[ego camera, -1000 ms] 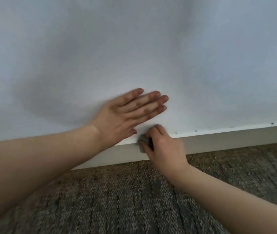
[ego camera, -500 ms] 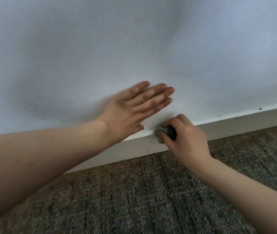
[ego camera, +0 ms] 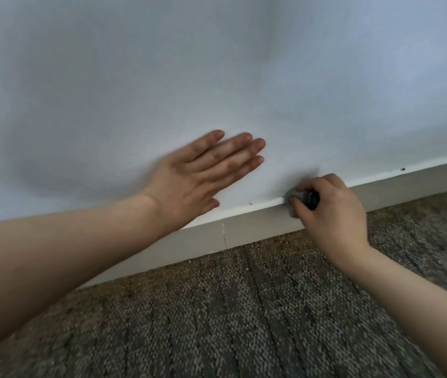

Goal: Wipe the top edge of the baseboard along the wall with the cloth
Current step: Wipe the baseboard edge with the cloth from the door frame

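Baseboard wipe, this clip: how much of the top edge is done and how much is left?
Done: unclear; the edge between the left hand and the cloth looks mostly white, but a dark speck sits there. In hand: the right hand holds the cloth on the baseboard top edge; the left hand lies flat on the wall. Left: the stretch to the right, with another speck.

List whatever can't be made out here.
All in the head view:
- cloth: mostly hidden by the fingers of the right hand. Its size and shape are unclear, as is whether the dark patch belongs to it.
- baseboard: top edge hidden under the right hand, left end behind the left forearm, right end cut off by the frame.
- speck: too small to identify.
- left hand: blurred, so contact with the wall is uncertain.
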